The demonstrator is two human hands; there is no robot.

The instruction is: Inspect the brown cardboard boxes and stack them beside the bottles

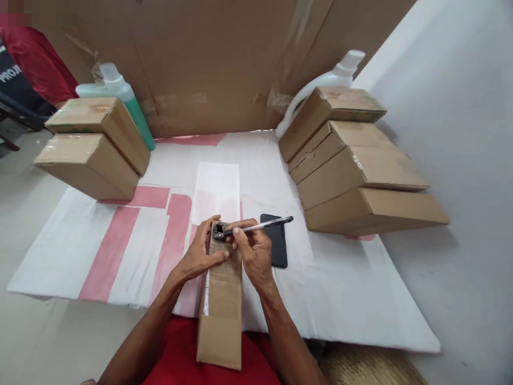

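A long narrow cardboard box [222, 305] lies lengthwise in front of me, its near end over my lap. My left hand [201, 250] grips its far end from the left, fingers closed round the edge. My right hand [253, 250] pinches a slim silver tool [260, 226], like a pen or cutter, with its tip pressed at the dark spot on the box's far end. A black phone [276, 243] lies flat just right of my right hand.
A white and pink cloth [120, 235] covers the surface. Two cardboard boxes [94, 147] are stacked at the left, several more [356, 171] at the right. A green bottle [124, 93] and a white bottle [340, 72] stand before a cardboard backdrop [216, 64].
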